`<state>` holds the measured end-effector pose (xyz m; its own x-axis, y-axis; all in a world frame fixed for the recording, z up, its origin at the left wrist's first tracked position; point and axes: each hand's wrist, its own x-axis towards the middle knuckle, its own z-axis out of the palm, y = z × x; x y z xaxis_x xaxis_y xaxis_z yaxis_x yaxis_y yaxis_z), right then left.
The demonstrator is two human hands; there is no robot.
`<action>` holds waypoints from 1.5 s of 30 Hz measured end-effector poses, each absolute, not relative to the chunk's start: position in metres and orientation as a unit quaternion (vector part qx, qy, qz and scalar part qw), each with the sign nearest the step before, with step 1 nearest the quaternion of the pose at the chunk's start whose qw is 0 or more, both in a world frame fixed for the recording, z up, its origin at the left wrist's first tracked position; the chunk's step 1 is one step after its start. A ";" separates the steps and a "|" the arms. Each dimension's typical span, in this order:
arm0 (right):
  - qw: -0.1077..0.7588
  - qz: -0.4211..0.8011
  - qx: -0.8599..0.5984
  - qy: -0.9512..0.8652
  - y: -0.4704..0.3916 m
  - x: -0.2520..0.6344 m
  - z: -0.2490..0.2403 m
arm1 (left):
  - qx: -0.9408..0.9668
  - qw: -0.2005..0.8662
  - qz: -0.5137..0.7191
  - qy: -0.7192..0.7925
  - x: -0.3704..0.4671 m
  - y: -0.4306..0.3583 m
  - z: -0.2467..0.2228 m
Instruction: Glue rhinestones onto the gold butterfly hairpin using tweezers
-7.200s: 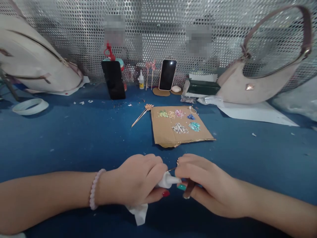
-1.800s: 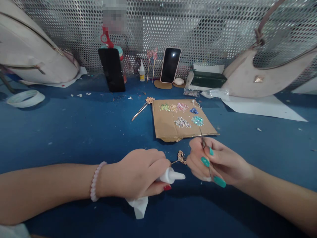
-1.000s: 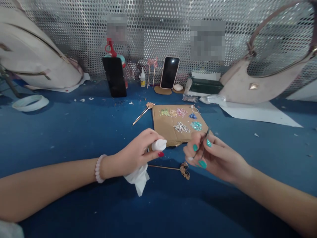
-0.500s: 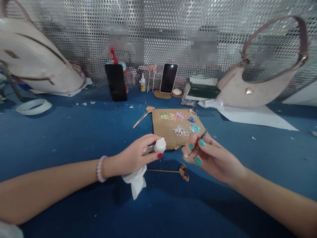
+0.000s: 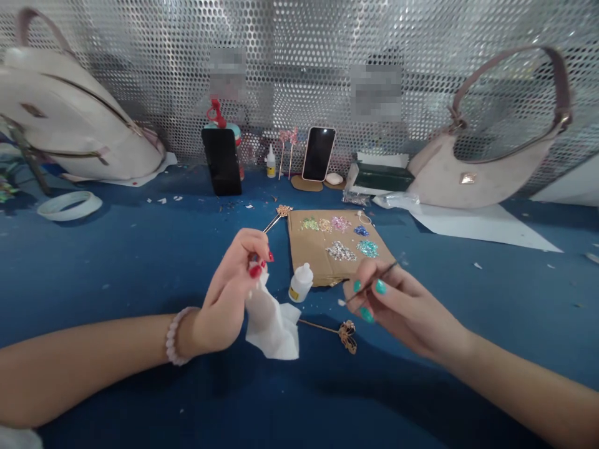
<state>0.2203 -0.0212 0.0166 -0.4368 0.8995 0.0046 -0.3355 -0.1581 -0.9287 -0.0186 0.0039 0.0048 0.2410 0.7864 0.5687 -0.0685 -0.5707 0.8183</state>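
Observation:
My left hand [image 5: 227, 293] is closed with its fingertips pinching a white tissue [image 5: 274, 327] that hangs over the blue table. Just right of the tissue, a small white glue bottle [image 5: 301, 287] stands upright with its nozzle up. A gold hairpin with a butterfly-like head [image 5: 347, 337] lies below the bottle, part of its stem behind the tissue. Thin dark tweezers [image 5: 389, 269] are gripped in my right hand [image 5: 407, 302]. Near their lower end is a small white bit [image 5: 341, 302]. Beyond both hands lies a cardboard piece [image 5: 309, 255] with piles of coloured gems [image 5: 341, 251].
Another gold hairpin [image 5: 282, 211] lies at the cardboard's left corner. Two phones [image 5: 221, 162] stand along the back, with a second glue bottle [image 5: 271, 162] between them. A tape roll [image 5: 70, 206] and backpack [image 5: 88, 118] are left; a handbag [image 5: 449, 168] is right.
My left hand has let go of the glue bottle, which now stands on the table. The hand has moved left and up, lifting the tissue. My right hand stays almost in place.

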 end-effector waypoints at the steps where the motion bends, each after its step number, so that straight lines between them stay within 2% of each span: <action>1: 0.434 0.694 -0.290 -0.496 -0.026 0.219 0.018 | 0.690 0.399 0.548 0.255 -0.019 -0.002 0.008; 6: 0.371 0.579 -0.279 -0.671 -0.046 0.212 0.030 | 0.696 0.489 0.480 0.213 -0.015 -0.024 0.019; 12: 0.365 0.576 -0.301 -0.667 -0.050 0.207 0.033 | 0.685 0.531 0.446 0.221 -0.009 -0.031 0.024; 16: 0.329 0.505 -0.317 -0.733 -0.048 0.206 0.034 | 0.652 0.580 0.433 0.224 -0.008 -0.037 0.027; 20: 0.324 0.460 -0.341 -0.753 -0.048 0.206 0.032 | 0.577 0.678 0.417 0.181 -0.008 -0.039 0.025; 24: 0.329 0.489 -0.327 -0.738 -0.049 0.206 0.031 | 0.477 0.782 0.374 0.147 -0.008 -0.034 0.022; 31: 0.331 0.486 -0.242 -0.771 -0.047 0.206 0.037 | 0.519 0.767 0.337 0.171 -0.005 -0.036 0.019; 36: 0.337 0.488 -0.239 -0.769 -0.047 0.208 0.040 | 0.552 0.761 0.242 0.239 -0.005 -0.035 0.022; 40: 0.334 0.468 -0.222 -0.788 -0.049 0.209 0.040 | 0.606 0.716 0.190 0.290 -0.005 -0.032 0.024; 45: 0.391 0.458 -0.238 -0.762 -0.049 0.213 0.035 | 0.585 0.708 0.205 0.339 -0.006 -0.027 0.019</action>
<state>0.2130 -0.0486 0.0354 -0.5805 0.7212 0.3781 0.0042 0.4670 -0.8843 -0.0059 -0.0272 0.0188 0.6864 0.6863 -0.2405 0.1063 0.2325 0.9668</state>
